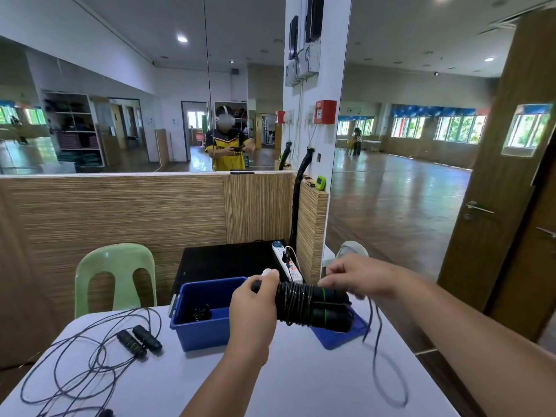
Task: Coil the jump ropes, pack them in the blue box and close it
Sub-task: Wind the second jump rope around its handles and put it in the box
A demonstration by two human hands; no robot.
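Observation:
My left hand [254, 308] grips one end of a pair of black jump-rope handles [326, 308] with green rings, held level above the table. Thin dark cord is wound in several turns around their middle. My right hand [350, 279] pinches the cord just above the handles, and the loose tail [380, 359] hangs in a loop down to the table. The open blue box [200, 329] stands behind my left hand with a coiled rope [201, 313] inside. Its blue lid [340, 335] lies flat at its right, under the handles. A second rope lies uncoiled at the left, its handles [139, 338] side by side.
The white table [294, 386] ends close on the right, beside a wooden door [496, 191]. A green plastic chair [115, 275] stands behind the table at left. A black unit [225, 261] with a white power strip [285, 261] sits behind the box, below a mirror wall.

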